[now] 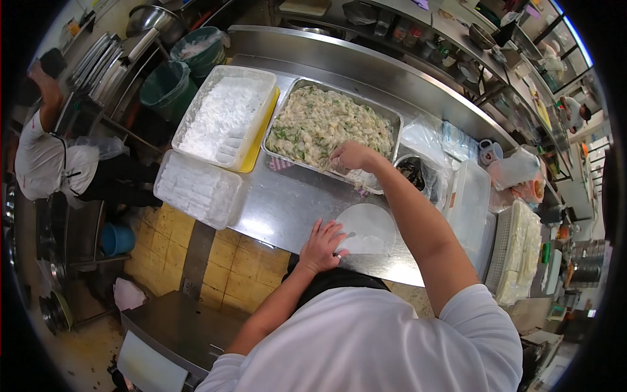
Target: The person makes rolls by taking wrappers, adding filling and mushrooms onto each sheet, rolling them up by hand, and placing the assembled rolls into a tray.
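Kitchen shelves crowd the edges of the frame around a yellow tiled floor [245,277], with a co-worker [42,160] in a white top at far left. Across the middle stretches the shiny steel surface [287,209], sloping down from upper left to lower right. On it, at upper centre, sits a metal tray [398,130], its long axis running left to right and tipping down toward the right of the frame. Pale, lumpy, moist-looking filling [313,114] flecked with green fills it. Left of the tray, a pale tub [262,104] holds white powder; below that, a smaller container [232,196] holds powdery white pieces in rows. At lower centre lies a round sheet [375,228], flat, thin and whitish, with no clear long axis or pointing end.

Both hands are well apart. The right hand [353,157] reaches over the tray's lower rim, fingers bent down into the filling; whether they pinch any, I cannot tell. The left hand [323,245] lies with fingers spread at the sheet's left edge, a ring [339,257] on one finger.
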A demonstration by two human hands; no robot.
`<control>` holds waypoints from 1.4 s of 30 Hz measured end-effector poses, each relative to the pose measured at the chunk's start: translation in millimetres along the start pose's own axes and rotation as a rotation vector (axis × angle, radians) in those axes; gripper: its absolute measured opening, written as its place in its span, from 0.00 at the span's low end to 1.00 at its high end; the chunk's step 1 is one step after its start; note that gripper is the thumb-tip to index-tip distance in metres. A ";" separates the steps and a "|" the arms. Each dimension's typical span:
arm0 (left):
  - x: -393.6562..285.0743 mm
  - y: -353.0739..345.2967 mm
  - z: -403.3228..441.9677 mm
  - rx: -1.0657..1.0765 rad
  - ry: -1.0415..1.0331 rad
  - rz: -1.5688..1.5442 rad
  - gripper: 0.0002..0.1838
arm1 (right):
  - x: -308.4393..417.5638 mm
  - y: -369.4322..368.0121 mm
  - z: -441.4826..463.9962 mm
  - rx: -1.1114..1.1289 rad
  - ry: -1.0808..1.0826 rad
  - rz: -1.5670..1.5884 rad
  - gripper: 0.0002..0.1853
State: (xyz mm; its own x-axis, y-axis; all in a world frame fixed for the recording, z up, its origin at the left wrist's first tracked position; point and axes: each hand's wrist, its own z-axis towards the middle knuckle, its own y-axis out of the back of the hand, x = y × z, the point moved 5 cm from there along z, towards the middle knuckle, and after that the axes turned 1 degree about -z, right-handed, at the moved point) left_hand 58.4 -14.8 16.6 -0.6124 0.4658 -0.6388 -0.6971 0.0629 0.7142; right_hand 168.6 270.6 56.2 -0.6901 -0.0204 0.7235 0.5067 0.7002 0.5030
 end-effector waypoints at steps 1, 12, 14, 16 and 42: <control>-0.2 -0.1 0.3 -0.008 -0.004 -0.004 0.28 | -0.8 8.2 0.4 -0.066 -0.028 -0.091 0.17; 0.7 0.4 -0.7 -0.017 -0.016 -0.009 0.26 | 21.5 -23.7 -1.9 -0.233 0.028 -0.235 0.19; 1.6 -1.6 -0.9 -0.009 -0.018 -0.002 0.26 | 40.1 -35.9 -9.3 -0.277 0.038 -0.317 0.18; 1.5 -1.9 -0.3 -0.007 -0.025 0.002 0.26 | 47.8 -53.9 -13.0 -0.319 0.063 -0.479 0.19; 3.4 -3.9 2.4 0.007 -0.023 -0.002 0.26 | -66.6 -155.8 -231.1 -0.357 0.297 -0.364 0.10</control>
State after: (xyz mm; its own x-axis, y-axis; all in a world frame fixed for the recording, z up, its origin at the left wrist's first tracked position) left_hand 59.9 -11.3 12.4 -0.6020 0.4856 -0.6339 -0.6959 0.0702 0.7147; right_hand 255.1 -2.1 38.9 -0.7040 -0.4496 0.5498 0.4425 0.3279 0.8347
